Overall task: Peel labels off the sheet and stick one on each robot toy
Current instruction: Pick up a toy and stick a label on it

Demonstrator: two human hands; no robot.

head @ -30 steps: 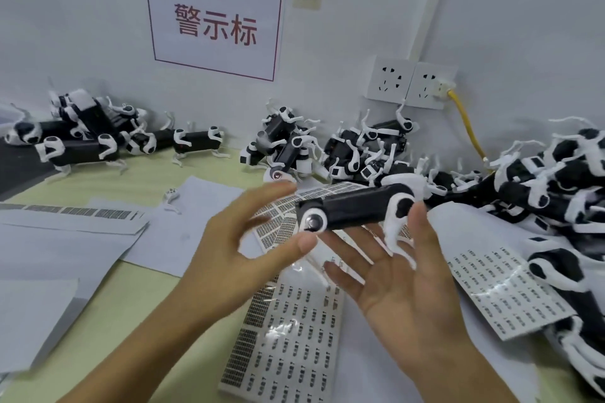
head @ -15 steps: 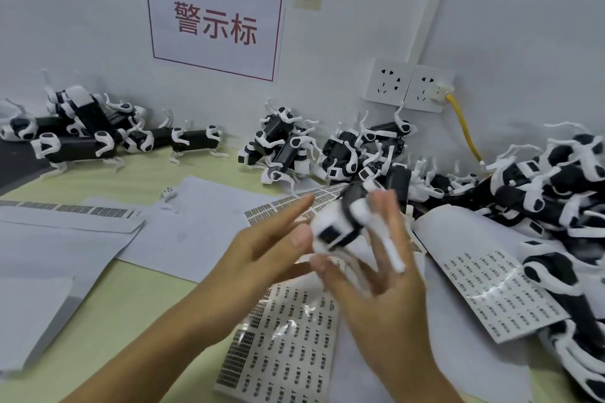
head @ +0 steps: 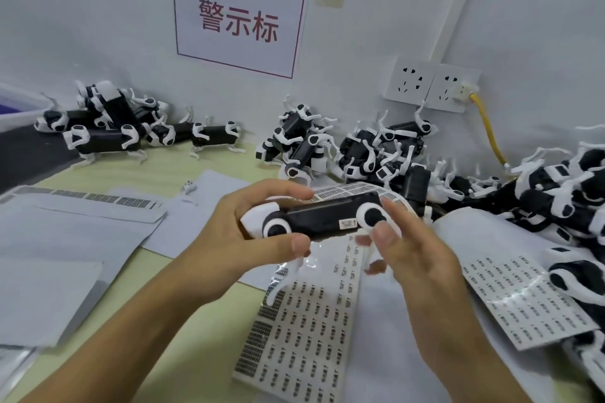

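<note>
A black and white robot dog toy [head: 322,217] lies level between both hands above the table, its side turned toward me. A small white label [head: 347,223] sits on that black side near the right hip. My left hand [head: 242,232] grips the toy's left end, fingers over the top and thumb underneath. My right hand [head: 415,255] holds the right end, thumb against the white hip joint. A label sheet [head: 304,334] lies on the table below the hands.
Heaps of robot dog toys [head: 376,154] lie along the wall, at the back left [head: 108,127] and down the right edge [head: 576,193]. A second label sheet [head: 523,298] lies at right; white backing papers [head: 65,232] cover the left. A yellow cable [head: 487,131] hangs from the wall socket.
The toy has been turned from end-on to level with its side toward me. My left hand now grips its left end and my right thumb has come onto the hip.
</note>
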